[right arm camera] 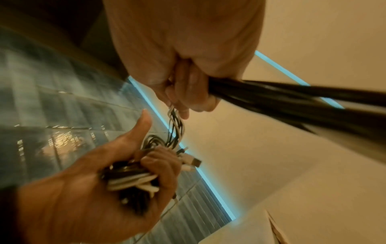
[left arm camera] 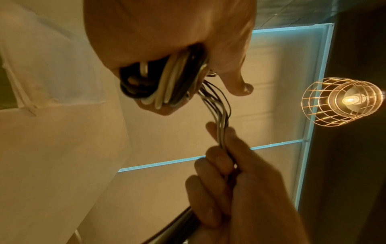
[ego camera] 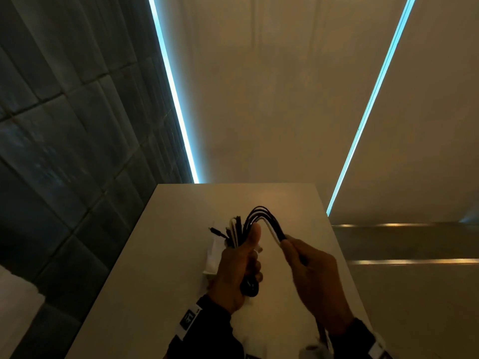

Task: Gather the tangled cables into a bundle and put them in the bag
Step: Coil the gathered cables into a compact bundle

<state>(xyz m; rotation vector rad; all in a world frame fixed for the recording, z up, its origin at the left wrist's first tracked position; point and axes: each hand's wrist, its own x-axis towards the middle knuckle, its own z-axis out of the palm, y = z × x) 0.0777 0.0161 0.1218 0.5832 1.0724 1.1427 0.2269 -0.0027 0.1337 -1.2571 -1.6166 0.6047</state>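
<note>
left hand (ego camera: pixel 237 270) and right hand (ego camera: pixel 315 278) both grip the cables (ego camera: pixel 261 216) above the table (ego camera: pixel 160 255).

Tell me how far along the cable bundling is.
Mostly gathered: the left hand grips a folded bunch of black and white cables above the table. In hand: the right hand holds the loose strands arching from that bunch. Left: folding those in and bagging the bundle; no bag is clearly in view.

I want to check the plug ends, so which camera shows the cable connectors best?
The right wrist view: a white cable's metal plug sticks out past the left hand in close-up. The head view shows only a small dark tip. In the left wrist view I cannot make out any connector.
</note>
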